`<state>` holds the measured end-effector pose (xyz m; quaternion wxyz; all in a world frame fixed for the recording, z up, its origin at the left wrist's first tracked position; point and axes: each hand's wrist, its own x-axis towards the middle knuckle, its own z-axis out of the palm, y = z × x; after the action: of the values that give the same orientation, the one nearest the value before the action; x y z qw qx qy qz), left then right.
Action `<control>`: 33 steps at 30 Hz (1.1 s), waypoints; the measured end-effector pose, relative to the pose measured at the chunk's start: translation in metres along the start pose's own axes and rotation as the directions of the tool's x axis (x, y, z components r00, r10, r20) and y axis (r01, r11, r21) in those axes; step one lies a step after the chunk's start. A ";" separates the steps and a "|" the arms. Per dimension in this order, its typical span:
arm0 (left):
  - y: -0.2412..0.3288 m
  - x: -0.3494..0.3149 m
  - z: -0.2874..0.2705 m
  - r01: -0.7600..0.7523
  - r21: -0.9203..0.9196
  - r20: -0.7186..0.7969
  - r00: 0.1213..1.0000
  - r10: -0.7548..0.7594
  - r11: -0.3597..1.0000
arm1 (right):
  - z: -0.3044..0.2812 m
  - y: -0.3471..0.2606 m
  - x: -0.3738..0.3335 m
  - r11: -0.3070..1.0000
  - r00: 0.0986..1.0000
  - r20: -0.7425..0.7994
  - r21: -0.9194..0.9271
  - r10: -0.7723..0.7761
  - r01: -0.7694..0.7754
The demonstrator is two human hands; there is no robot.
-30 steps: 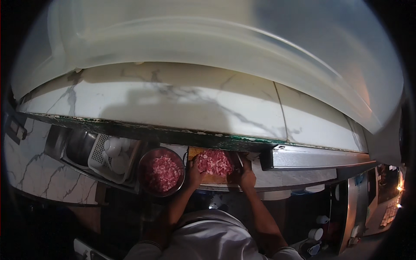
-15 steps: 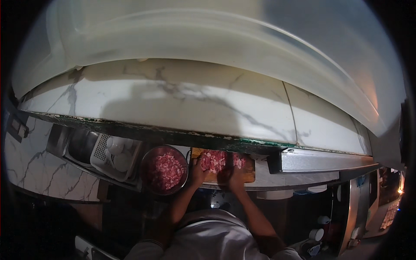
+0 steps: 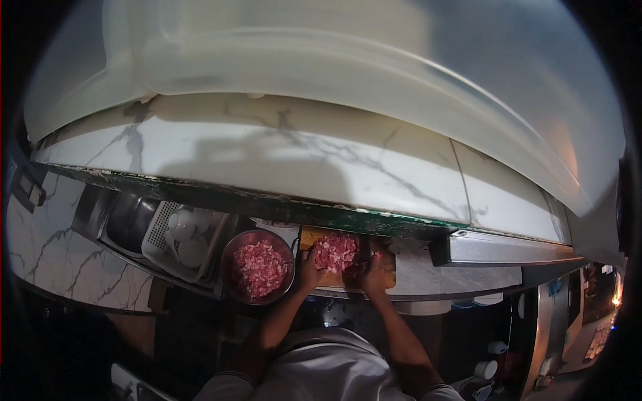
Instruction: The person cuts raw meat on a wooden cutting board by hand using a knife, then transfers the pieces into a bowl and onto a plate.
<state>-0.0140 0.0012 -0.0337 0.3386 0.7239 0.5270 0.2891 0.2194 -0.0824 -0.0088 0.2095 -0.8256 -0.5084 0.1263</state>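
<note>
Pink and red chopped meat lies heaped on a wooden cutting board. My left hand is at the heap's left side, its fingers and thumb curved round the edge of the meat. At the right of the board, my right hand is closed on a dark, broad knife; shadow hides much of its outline. A little meat shows just beyond that hand. Left of the board stands a round metal bowl with more chopped meat in it.
A white perforated basket holds white dishes beside a metal sink. A marbled ledge with a green edge overhangs the far side of the board, under a large translucent plastic container. A metal hood-like strip lies at right.
My right hand and the knife have shifted slightly right, away from the heap. The heap sits more compactly against my left hand. The whole view has moved a little.
</note>
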 end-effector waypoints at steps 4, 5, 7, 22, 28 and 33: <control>-0.002 0.005 -0.010 -0.141 0.067 -0.085 0.986 0.147 0.988 | -0.008 -0.010 -0.001 0.984 0.948 -0.303 0.112 -0.102 0.141; 0.003 0.006 -0.006 -0.154 0.059 -0.077 0.984 0.159 0.986 | -0.006 -0.003 0.001 0.995 0.981 -0.185 0.079 -0.052 0.068; 0.003 0.003 -0.002 -0.124 0.066 -0.056 0.990 0.128 0.990 | -0.006 0.001 0.002 0.999 0.998 -0.064 0.042 -0.001 0.004; -0.019 0.008 -0.011 -0.036 -0.037 -0.048 0.998 0.034 0.999 | -0.024 -0.065 0.013 0.988 0.995 0.042 0.130 -0.094 0.088; -0.020 -0.004 -0.017 -0.078 0.044 -0.058 0.995 0.080 0.996 | -0.020 -0.064 -0.007 0.991 0.991 0.044 0.054 -0.126 0.123; -0.015 -0.002 -0.024 -0.083 0.075 -0.061 0.994 0.087 0.994 | -0.016 -0.072 -0.004 0.990 0.997 -0.045 0.120 -0.065 0.070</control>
<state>-0.0423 0.0068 -0.0313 0.2822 0.7478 0.5166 0.3071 0.1680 -0.0608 0.0390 0.2736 -0.7961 -0.5232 0.1330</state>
